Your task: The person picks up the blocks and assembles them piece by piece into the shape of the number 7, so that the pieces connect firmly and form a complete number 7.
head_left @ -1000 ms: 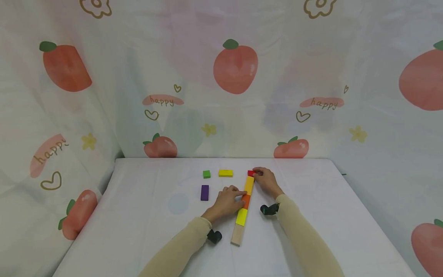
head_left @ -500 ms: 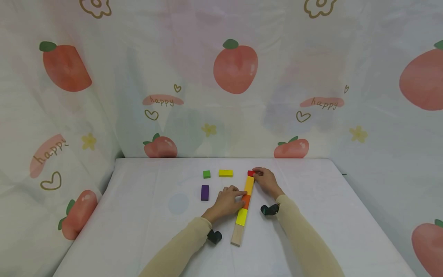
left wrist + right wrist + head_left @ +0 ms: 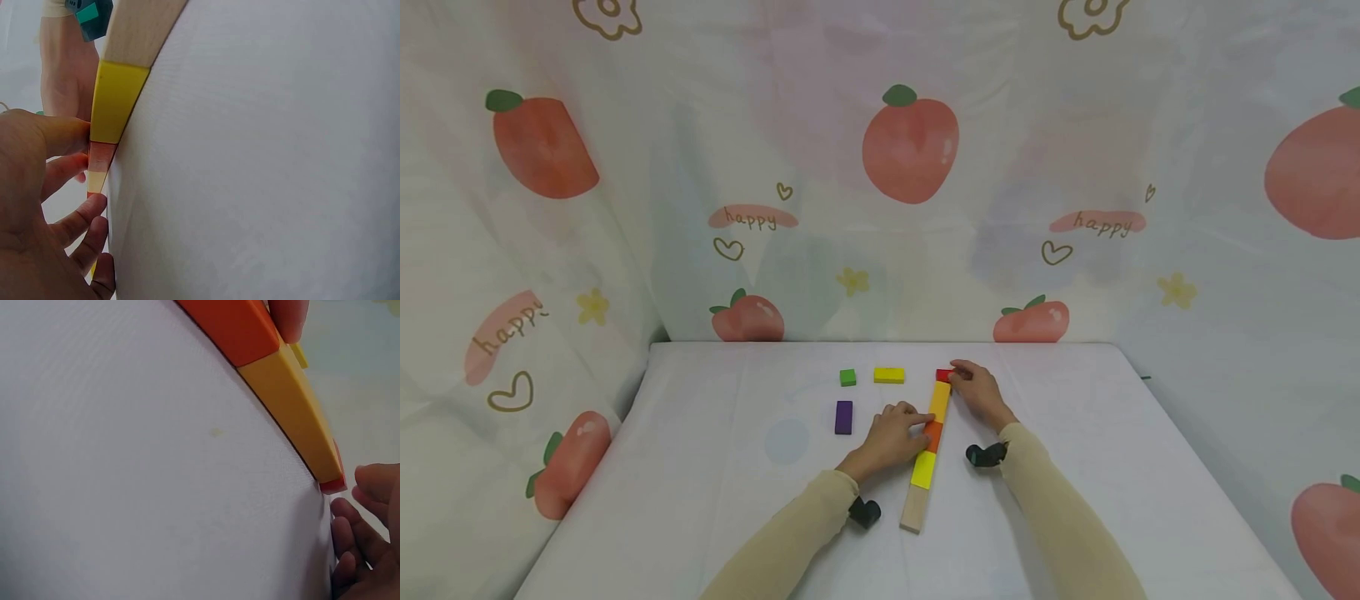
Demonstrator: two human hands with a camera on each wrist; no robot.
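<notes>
A straight row of wooden blocks runs away from the person: a plain wood block (image 3: 914, 508), a yellow block (image 3: 923, 471), an orange block (image 3: 935, 433) and an amber block (image 3: 940, 400). A small red block (image 3: 943, 376) lies crosswise at the far end. My left hand (image 3: 889, 437) touches the row's left side with extended index finger and thumb, at the orange block. Beside the red block is my right hand (image 3: 979, 393); the right wrist view shows its loosely bent fingers (image 3: 375, 481) apart from the red block (image 3: 334, 485), holding nothing.
Left of the row lie a green cube (image 3: 847, 377), a yellow block (image 3: 889, 376) and a purple block (image 3: 844, 417). Dark wrist cameras sit below both wrists. A white cloth covers the table (image 3: 715, 467), and a printed curtain (image 3: 820, 167) hangs behind and at the sides.
My right hand's fingertips have drawn slightly to the right from the red block. The left hand and the row of blocks look unmoved.
</notes>
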